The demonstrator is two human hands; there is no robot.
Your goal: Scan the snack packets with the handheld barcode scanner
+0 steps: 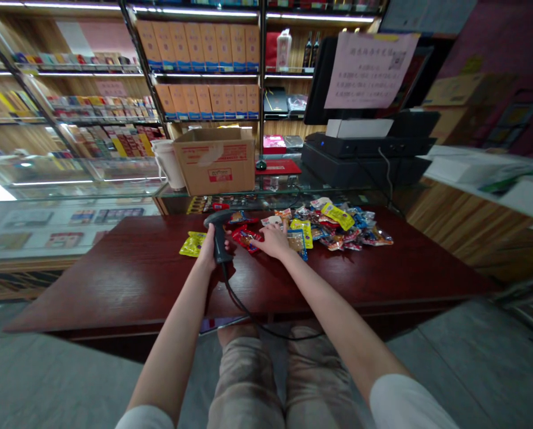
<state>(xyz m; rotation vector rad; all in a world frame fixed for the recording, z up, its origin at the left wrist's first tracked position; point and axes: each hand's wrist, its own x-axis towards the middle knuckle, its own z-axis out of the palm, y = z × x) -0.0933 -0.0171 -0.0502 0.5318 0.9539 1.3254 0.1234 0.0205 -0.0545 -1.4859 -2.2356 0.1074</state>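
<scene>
A dark handheld barcode scanner (220, 238) stands upright in my left hand (209, 245), its head tilted over the table and its cable running down toward my lap. Beside that hand, at its left, lies a yellow snack packet (192, 243). My right hand (274, 241) rests over several packets with its thumb spread from the fingers. Its thumb touches a red packet (245, 237), and the fingertips reach a white-labelled packet (271, 221). Just right of this hand are a blue-edged packet (298, 241) and a yellow packet (308, 233).
A heap of mixed snack packets (351, 225) covers the right part of the dark red table (127, 280). Behind stand a glass counter, an open cardboard box (217, 161), a white cup (170, 165) and a cash-register monitor (317, 83) with a paper sign. Stocked shelves line the back.
</scene>
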